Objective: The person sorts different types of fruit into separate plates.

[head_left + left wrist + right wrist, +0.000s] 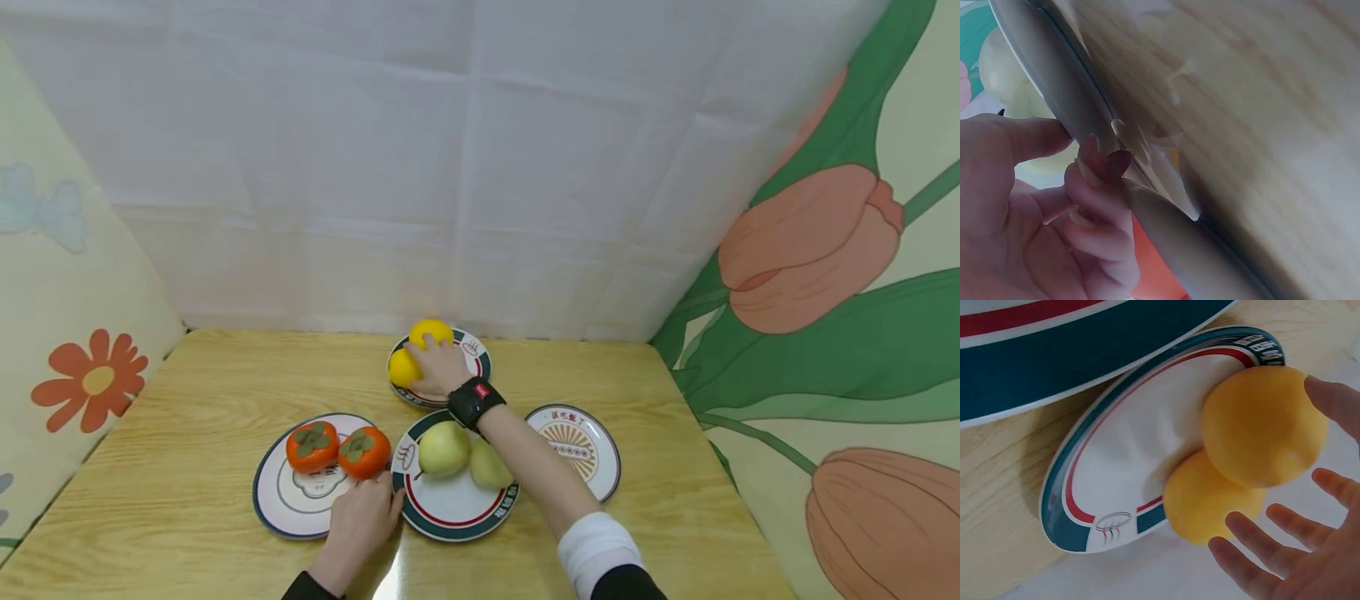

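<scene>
At the far plate [480, 367], which has a green and red rim, my right hand [440, 367] reaches over two round yellow fruits [405, 367]. In the right wrist view its fingers are spread, with the thumb tip right at the edge of one yellow fruit [1265, 427]. My left hand [362, 515] is between the persimmon plate [281, 508] and the pear plate [450, 533]. In the left wrist view, its thumb and curled fingers [1100, 206] pinch the pear plate's rim. Two green pears [444, 448] lie on that plate, one partly behind my right forearm.
Two orange persimmons [312, 447] sit on the left plate, close to my left hand. A white plate with a printed pattern [573, 450] stands to the right, partly behind my right forearm. A white cloth [450, 167] hangs behind the wooden table [187, 442].
</scene>
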The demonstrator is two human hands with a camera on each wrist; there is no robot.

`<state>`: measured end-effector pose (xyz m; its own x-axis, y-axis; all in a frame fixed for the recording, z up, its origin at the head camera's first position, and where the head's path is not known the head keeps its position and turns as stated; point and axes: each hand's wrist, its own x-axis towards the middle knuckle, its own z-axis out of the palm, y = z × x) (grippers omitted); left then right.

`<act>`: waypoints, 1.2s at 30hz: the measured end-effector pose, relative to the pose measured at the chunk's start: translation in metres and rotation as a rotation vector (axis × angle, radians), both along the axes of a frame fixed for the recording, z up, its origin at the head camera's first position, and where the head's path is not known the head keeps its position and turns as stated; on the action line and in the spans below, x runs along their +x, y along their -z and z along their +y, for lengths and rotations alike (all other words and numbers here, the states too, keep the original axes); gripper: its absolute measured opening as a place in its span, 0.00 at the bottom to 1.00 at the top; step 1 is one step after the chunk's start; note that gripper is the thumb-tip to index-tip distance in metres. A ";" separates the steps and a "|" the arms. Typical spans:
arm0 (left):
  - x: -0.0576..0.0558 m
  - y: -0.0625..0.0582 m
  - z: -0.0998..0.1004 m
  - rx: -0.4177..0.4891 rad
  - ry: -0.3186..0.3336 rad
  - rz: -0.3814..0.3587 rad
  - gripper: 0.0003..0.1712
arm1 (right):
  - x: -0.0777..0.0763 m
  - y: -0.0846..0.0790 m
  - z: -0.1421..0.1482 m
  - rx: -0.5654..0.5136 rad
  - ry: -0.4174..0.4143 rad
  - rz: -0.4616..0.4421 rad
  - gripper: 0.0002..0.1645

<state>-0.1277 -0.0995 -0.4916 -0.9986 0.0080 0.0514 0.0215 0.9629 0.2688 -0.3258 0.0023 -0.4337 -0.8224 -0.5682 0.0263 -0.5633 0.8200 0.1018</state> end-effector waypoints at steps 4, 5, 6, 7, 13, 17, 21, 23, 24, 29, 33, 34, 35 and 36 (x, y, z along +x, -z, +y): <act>0.001 0.000 0.001 0.001 0.003 -0.006 0.15 | -0.002 0.004 -0.001 0.016 0.026 -0.029 0.43; 0.001 0.000 0.002 0.001 0.005 0.000 0.15 | -0.002 0.005 -0.002 0.009 0.033 -0.033 0.43; 0.001 0.000 0.002 0.000 0.005 0.007 0.15 | -0.003 0.007 -0.002 0.005 0.040 -0.034 0.44; 0.001 0.001 0.002 -0.002 0.007 0.013 0.15 | -0.003 0.008 -0.002 0.001 0.044 -0.033 0.45; 0.001 0.002 0.002 -0.003 0.020 0.039 0.14 | -0.005 0.016 -0.005 -0.052 0.046 -0.020 0.46; 0.000 0.003 0.002 -0.001 0.023 0.032 0.14 | -0.005 0.015 -0.003 -0.064 0.036 -0.024 0.44; 0.000 0.003 0.002 0.008 0.024 0.039 0.14 | -0.004 0.006 0.007 -0.084 0.011 -0.013 0.44; -0.001 0.003 0.001 0.012 0.024 0.037 0.14 | -0.002 -0.001 0.016 -0.096 -0.001 0.002 0.43; -0.001 0.003 0.001 0.013 0.024 0.034 0.14 | -0.001 -0.005 0.022 -0.105 -0.006 0.007 0.44; -0.002 0.000 -0.002 0.015 0.011 -0.021 0.15 | 0.007 -0.022 0.056 -0.188 -0.002 -0.036 0.44; -0.002 -0.002 -0.003 0.009 0.011 -0.047 0.15 | 0.019 -0.029 0.089 -0.296 0.016 -0.095 0.42; -0.003 -0.003 -0.003 0.006 0.012 -0.048 0.15 | 0.022 -0.029 0.097 -0.312 0.028 -0.101 0.42; -0.003 -0.003 -0.003 0.005 0.013 -0.051 0.15 | 0.026 -0.028 0.106 -0.318 0.043 -0.100 0.42; -0.003 -0.003 -0.003 0.004 0.014 -0.052 0.15 | 0.030 -0.027 0.114 -0.319 0.060 -0.099 0.42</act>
<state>-0.1307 -0.1028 -0.4889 -0.9998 0.0218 -0.0007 0.0208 0.9616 0.2735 -0.2955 0.1165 -0.4062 -0.8617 -0.4946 0.1132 -0.5072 0.8338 -0.2178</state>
